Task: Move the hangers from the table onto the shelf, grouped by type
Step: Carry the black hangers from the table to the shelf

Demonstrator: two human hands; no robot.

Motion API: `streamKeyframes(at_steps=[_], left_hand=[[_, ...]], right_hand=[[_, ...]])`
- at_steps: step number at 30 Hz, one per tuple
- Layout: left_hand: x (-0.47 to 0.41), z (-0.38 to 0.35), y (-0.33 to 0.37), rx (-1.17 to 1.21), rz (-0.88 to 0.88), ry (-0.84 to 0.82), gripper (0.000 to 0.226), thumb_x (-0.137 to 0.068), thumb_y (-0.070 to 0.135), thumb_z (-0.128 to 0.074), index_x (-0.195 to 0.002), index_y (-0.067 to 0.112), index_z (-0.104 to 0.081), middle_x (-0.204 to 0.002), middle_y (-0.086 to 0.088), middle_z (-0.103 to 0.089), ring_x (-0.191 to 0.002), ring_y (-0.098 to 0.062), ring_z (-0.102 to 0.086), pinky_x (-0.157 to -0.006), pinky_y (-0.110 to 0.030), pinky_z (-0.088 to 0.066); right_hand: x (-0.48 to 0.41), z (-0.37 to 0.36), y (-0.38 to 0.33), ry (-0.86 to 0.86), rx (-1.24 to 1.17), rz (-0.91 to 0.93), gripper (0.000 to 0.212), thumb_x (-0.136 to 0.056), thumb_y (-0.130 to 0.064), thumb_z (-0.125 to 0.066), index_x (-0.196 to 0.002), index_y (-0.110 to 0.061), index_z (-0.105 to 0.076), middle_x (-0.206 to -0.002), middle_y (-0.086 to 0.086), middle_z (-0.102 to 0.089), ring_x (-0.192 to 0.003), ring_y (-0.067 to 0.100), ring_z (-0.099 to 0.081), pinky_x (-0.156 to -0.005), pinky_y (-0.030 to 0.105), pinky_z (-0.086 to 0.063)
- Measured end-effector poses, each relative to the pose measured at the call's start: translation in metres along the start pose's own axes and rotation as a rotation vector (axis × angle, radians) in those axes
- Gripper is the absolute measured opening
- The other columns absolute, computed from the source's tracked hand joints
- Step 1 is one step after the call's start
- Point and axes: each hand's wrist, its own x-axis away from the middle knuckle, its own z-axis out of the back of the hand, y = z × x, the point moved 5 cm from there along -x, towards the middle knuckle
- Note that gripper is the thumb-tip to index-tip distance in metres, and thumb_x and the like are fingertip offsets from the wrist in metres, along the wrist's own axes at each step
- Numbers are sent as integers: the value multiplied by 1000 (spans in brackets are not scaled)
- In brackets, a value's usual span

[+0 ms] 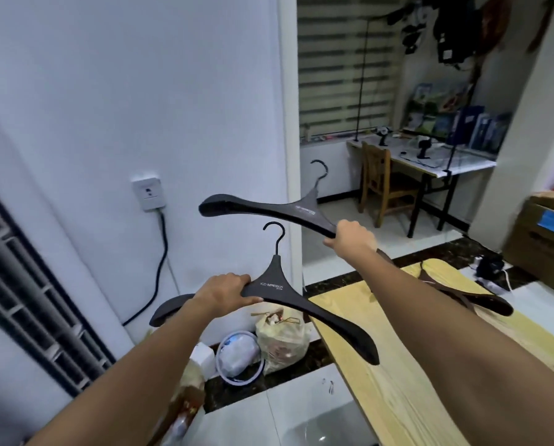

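At the right edge of the view, a pale wooden table (394, 365) carries a dark brown hanger (481, 299), partly hidden behind the right forearm. Off its near corner, both arms hold black hangers up in the air before the white wall (124, 107). Farther out, the right hand (349, 236) is wrapped around one arm of the upper black hanger (269, 207). Nearer, the left hand (224, 292) clasps the lower black hanger (301, 304) beside its neck, hook upward
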Motion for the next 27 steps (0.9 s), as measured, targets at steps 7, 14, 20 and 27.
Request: streamKeyframes(at_steps=[7, 14, 20, 27], left_hand=[[52, 9, -49, 14, 130, 20, 47, -90, 58, -44, -105, 15, -54, -98, -8, -64, -95, -28, -61, -72, -32, -40], [121, 15, -106, 4, 288, 18, 45, -90, 59, -45, -104, 16, -53, -88, -1, -58, -95, -25, -62, -71, -30, -39], [191, 18, -146, 36, 443, 11, 39, -90, 59, -45, -94, 20, -48, -82, 1, -56, -85, -23, -59, -69, -30, -39], [270, 14, -168, 57, 651, 30, 48, -88, 61, -46, -110, 20, -54, -95, -3, -62, -91, -22, -60, -74, -31, -43]], right_hand=[[29, -10, -106, -125, -82, 230, 28, -88, -35, -59, -105, -13, -61, -89, 3, -55, -81, 26, -54, -68, 29, -40], [68, -29, -189, -175, -89, 391, 24, -87, -33, -59, -100, -13, -60, -88, 3, -55, -79, 26, -52, -67, 29, -38], [111, -42, -250, -206, -61, 531, 26, -87, -31, -58, -104, -12, -60, -88, 3, -54, -80, 26, -51, -67, 29, -37], [153, -54, -295, -252, -49, 682, 29, -89, -33, -57, -108, -12, -60, -92, 4, -54, -82, 26, -51, -68, 29, -37]])
